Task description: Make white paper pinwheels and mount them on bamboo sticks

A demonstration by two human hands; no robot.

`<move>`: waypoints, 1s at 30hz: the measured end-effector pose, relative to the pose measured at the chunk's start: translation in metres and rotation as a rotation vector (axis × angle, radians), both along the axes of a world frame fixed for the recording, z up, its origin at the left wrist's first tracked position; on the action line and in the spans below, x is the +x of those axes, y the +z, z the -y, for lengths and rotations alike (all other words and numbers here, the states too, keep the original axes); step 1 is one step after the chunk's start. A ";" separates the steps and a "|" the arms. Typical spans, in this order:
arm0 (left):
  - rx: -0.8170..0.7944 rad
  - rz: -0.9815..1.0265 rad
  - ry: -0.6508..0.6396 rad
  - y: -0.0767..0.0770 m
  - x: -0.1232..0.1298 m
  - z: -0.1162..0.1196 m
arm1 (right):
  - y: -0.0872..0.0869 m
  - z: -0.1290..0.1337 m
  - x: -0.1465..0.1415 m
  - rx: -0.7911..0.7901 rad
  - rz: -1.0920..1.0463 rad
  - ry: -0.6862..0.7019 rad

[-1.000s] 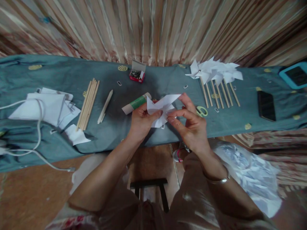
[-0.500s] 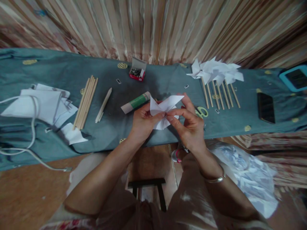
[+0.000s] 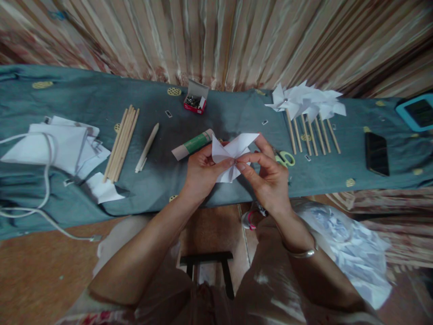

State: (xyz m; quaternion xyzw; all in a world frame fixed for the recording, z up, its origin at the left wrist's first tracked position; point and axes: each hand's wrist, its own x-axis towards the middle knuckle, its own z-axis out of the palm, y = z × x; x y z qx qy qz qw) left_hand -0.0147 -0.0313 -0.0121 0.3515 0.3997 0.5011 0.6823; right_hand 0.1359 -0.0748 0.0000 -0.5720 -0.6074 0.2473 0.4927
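Observation:
A white folded paper pinwheel (image 3: 238,146) is held up over the front part of the table, its blades bent in to the centre. My left hand (image 3: 203,174) grips it from the left, thumb pressed near the middle. From the right, my right hand (image 3: 267,176) pinches at the centre with thumb and forefinger; whether a small pin is between them I cannot make out. Behind the hands lie a green-and-white glue stick (image 3: 192,144) and, partly hidden by my right hand, light-green scissors (image 3: 286,159).
An open red box of metal pins (image 3: 195,103) stands at the back. Wooden sticks (image 3: 122,144), a pen (image 3: 147,146), paper sheets (image 3: 64,144) and a white cable (image 3: 47,180) lie left. Finished pinwheels (image 3: 307,103), a phone (image 3: 376,153) and a blue-framed device (image 3: 417,113) lie right; a plastic bag (image 3: 348,248) sits below.
Both hands keep their hold on the paper pinwheel. My right fingertips shift very slightly at its centre, and the whole view moves a little.

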 end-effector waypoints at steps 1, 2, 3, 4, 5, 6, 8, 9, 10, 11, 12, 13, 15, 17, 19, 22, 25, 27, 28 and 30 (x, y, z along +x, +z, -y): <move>-0.001 -0.006 -0.001 0.000 0.000 0.000 | 0.001 0.000 0.000 -0.002 -0.001 0.001; -0.004 -0.013 -0.003 0.000 0.000 0.000 | 0.001 0.000 -0.001 -0.008 0.000 0.004; -0.006 -0.020 -0.004 0.000 0.000 0.000 | 0.002 0.000 -0.001 -0.013 0.000 0.006; -0.006 -0.027 -0.004 0.000 0.000 0.000 | 0.002 0.001 0.000 -0.018 -0.002 0.008; -0.003 -0.029 -0.003 -0.001 0.001 0.000 | 0.002 0.001 0.000 -0.021 -0.009 0.009; 0.001 -0.026 -0.001 -0.001 0.001 -0.001 | 0.002 0.001 0.001 -0.022 -0.020 0.009; 0.005 -0.014 0.006 -0.003 0.001 -0.002 | 0.001 0.001 0.003 -0.022 -0.047 0.014; 0.006 -0.009 0.011 -0.003 0.001 -0.003 | 0.000 0.001 0.005 -0.023 -0.059 0.016; 0.006 -0.008 0.014 -0.004 0.001 -0.004 | -0.001 0.001 0.006 -0.026 -0.068 0.017; 0.009 -0.011 0.017 -0.005 0.001 -0.004 | -0.001 0.001 0.007 -0.029 -0.074 0.017; 0.013 -0.015 0.018 -0.005 0.001 -0.004 | -0.002 0.001 0.008 -0.030 -0.076 0.017; 0.019 -0.018 0.015 -0.005 0.001 -0.004 | -0.002 0.001 0.009 -0.028 -0.075 0.017; 0.028 -0.020 0.004 -0.005 0.002 -0.003 | -0.002 0.002 0.009 -0.019 -0.064 0.022; 0.030 -0.021 -0.004 -0.004 0.003 -0.002 | -0.001 0.002 0.008 -0.009 -0.051 0.028; 0.030 -0.026 -0.013 -0.004 0.004 -0.001 | -0.001 0.002 0.008 -0.014 -0.040 0.025; 0.037 -0.027 -0.025 -0.004 0.005 -0.001 | -0.002 0.002 0.008 -0.028 -0.027 0.014; 0.043 -0.014 -0.029 -0.004 0.006 -0.001 | -0.003 0.001 0.009 -0.018 -0.029 0.020; 0.036 -0.007 -0.028 -0.004 0.006 -0.001 | -0.004 0.001 0.010 -0.017 -0.030 0.024; 0.030 -0.007 -0.027 -0.003 0.006 -0.001 | -0.004 0.001 0.010 -0.021 -0.027 0.022; 0.017 -0.015 -0.023 -0.003 0.006 -0.001 | -0.004 0.001 0.010 -0.031 -0.016 0.015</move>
